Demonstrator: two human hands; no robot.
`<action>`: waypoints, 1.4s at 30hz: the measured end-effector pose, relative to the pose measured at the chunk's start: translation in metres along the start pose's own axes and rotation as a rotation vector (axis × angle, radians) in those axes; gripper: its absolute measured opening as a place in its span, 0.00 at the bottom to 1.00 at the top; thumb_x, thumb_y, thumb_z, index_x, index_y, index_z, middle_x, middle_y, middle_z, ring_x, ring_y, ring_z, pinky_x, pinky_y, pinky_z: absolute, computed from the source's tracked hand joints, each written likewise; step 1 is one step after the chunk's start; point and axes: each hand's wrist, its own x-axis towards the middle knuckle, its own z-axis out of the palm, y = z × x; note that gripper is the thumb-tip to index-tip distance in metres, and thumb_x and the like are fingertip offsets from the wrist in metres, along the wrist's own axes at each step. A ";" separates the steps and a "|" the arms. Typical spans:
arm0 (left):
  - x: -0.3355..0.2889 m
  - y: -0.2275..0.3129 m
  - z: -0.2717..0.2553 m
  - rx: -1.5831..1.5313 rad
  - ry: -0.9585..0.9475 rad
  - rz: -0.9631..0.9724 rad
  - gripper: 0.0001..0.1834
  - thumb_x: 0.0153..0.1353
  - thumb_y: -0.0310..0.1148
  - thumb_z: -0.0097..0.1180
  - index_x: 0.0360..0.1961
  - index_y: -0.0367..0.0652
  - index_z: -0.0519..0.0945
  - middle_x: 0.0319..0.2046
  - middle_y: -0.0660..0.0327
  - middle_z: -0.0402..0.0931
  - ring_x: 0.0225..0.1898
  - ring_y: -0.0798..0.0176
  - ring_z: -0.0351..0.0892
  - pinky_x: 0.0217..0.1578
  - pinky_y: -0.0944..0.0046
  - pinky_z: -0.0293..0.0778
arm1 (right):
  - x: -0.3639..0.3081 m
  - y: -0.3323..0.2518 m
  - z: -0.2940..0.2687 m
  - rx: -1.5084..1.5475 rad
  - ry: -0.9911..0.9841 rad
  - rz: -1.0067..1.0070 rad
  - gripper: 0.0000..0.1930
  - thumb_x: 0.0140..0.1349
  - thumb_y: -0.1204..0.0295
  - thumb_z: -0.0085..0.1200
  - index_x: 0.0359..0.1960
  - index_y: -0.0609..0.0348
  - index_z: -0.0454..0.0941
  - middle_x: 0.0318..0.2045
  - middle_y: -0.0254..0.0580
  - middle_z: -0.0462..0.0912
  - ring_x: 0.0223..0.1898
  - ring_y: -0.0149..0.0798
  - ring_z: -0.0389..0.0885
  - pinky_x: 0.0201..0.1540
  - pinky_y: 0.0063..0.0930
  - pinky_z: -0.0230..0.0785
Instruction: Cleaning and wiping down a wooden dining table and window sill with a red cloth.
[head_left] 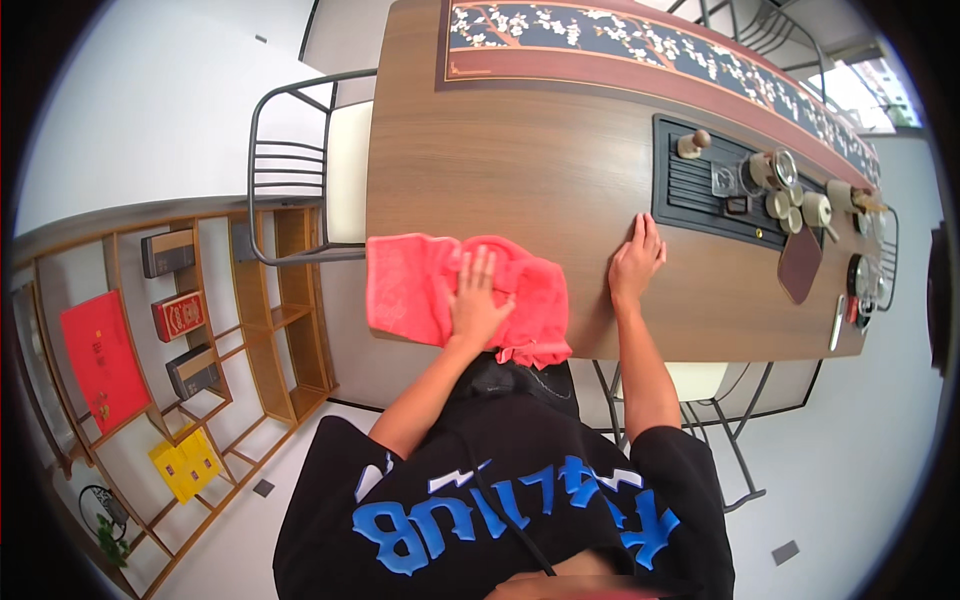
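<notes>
One head-worn fisheye looks steeply down, close over the table [520,170].

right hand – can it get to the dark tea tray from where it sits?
Probably yes. The right hand lies flat on the wooden table, fingertips just short of the dark tea tray; only bare tabletop lies between them. The left hand presses the red cloth.

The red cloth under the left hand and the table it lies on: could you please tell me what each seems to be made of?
The red cloth looks like soft terry or microfibre fabric: it lies rumpled, with a matte, fuzzy surface, and droops over the table edge. The table looks like wood or wood-grain laminate: brown streaked grain with a smooth, low-sheen finish; which of the two cannot be told. The left hand presses flat on the cloth.
</notes>
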 end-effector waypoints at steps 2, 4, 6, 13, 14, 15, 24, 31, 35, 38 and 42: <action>-0.003 -0.024 -0.008 -0.027 0.032 -0.144 0.54 0.54 0.59 0.60 0.75 0.52 0.47 0.77 0.64 0.37 0.77 0.54 0.34 0.62 0.16 0.38 | -0.004 0.013 -0.010 0.013 -0.054 -0.111 0.27 0.63 0.78 0.44 0.66 0.55 0.64 0.68 0.39 0.63 0.70 0.39 0.60 0.70 0.53 0.47; 0.011 -0.049 -0.019 -0.019 0.083 -0.308 0.54 0.56 0.61 0.58 0.76 0.54 0.45 0.77 0.66 0.34 0.77 0.53 0.31 0.58 0.12 0.38 | -0.012 0.043 -0.020 0.072 -0.079 -0.157 0.26 0.66 0.74 0.44 0.68 0.52 0.63 0.70 0.40 0.60 0.71 0.41 0.57 0.71 0.53 0.45; 0.030 -0.071 -0.035 -0.015 0.079 -0.427 0.54 0.57 0.61 0.57 0.76 0.53 0.43 0.77 0.67 0.31 0.77 0.52 0.28 0.57 0.10 0.36 | -0.032 0.064 -0.040 -0.194 -0.122 0.025 0.26 0.68 0.69 0.43 0.69 0.48 0.62 0.72 0.39 0.57 0.72 0.42 0.55 0.71 0.53 0.45; 0.146 -0.055 -0.041 -0.050 0.178 -0.476 0.53 0.59 0.61 0.51 0.75 0.45 0.42 0.77 0.63 0.29 0.77 0.47 0.24 0.57 0.11 0.32 | -0.056 0.091 -0.044 -0.342 0.067 0.544 0.27 0.68 0.65 0.42 0.70 0.45 0.61 0.72 0.44 0.58 0.72 0.46 0.54 0.70 0.56 0.46; 0.159 -0.050 -0.040 -0.037 0.154 -0.460 0.53 0.59 0.61 0.51 0.75 0.45 0.42 0.77 0.63 0.29 0.77 0.47 0.24 0.57 0.11 0.32 | -0.059 0.090 -0.040 -0.356 0.053 0.570 0.27 0.68 0.65 0.42 0.70 0.45 0.61 0.72 0.44 0.58 0.72 0.46 0.54 0.70 0.56 0.46; 0.173 -0.042 -0.041 -0.015 0.181 -0.402 0.53 0.59 0.62 0.51 0.75 0.45 0.42 0.77 0.62 0.30 0.77 0.46 0.24 0.58 0.11 0.32 | -0.058 0.090 -0.037 -0.346 0.081 0.548 0.27 0.67 0.65 0.42 0.69 0.45 0.62 0.71 0.44 0.59 0.72 0.46 0.55 0.70 0.56 0.46; 0.181 0.077 -0.003 0.079 0.204 0.145 0.54 0.57 0.60 0.54 0.76 0.47 0.43 0.77 0.62 0.32 0.77 0.48 0.28 0.62 0.16 0.34 | -0.054 0.098 -0.028 -0.318 0.151 0.509 0.25 0.65 0.66 0.44 0.66 0.44 0.67 0.70 0.44 0.61 0.71 0.47 0.58 0.70 0.58 0.47; 0.007 0.081 0.035 0.069 -0.163 0.740 0.53 0.51 0.56 0.61 0.74 0.52 0.52 0.76 0.64 0.42 0.77 0.53 0.37 0.65 0.23 0.42 | -0.054 0.100 -0.027 -0.313 0.202 0.494 0.25 0.66 0.66 0.43 0.66 0.43 0.67 0.69 0.43 0.62 0.71 0.47 0.58 0.69 0.58 0.47; -0.019 0.027 0.017 0.175 -0.273 0.674 0.52 0.50 0.55 0.63 0.74 0.58 0.53 0.75 0.68 0.44 0.76 0.58 0.40 0.64 0.21 0.41 | -0.056 0.101 -0.029 -0.308 0.197 0.499 0.25 0.66 0.66 0.43 0.66 0.44 0.67 0.69 0.44 0.62 0.70 0.48 0.58 0.69 0.59 0.47; 0.011 0.006 -0.003 0.270 -0.259 0.546 0.52 0.49 0.55 0.64 0.74 0.61 0.53 0.75 0.69 0.45 0.76 0.59 0.40 0.63 0.17 0.37 | -0.056 0.100 -0.030 -0.295 0.200 0.499 0.25 0.65 0.66 0.43 0.66 0.44 0.67 0.69 0.44 0.62 0.70 0.48 0.59 0.69 0.59 0.47; 0.084 0.023 -0.006 0.223 -0.047 0.445 0.50 0.53 0.56 0.62 0.74 0.59 0.54 0.76 0.71 0.43 0.77 0.58 0.38 0.60 0.13 0.32 | -0.056 0.100 -0.031 -0.282 0.190 0.535 0.26 0.64 0.66 0.44 0.66 0.44 0.67 0.69 0.45 0.63 0.70 0.48 0.59 0.69 0.60 0.47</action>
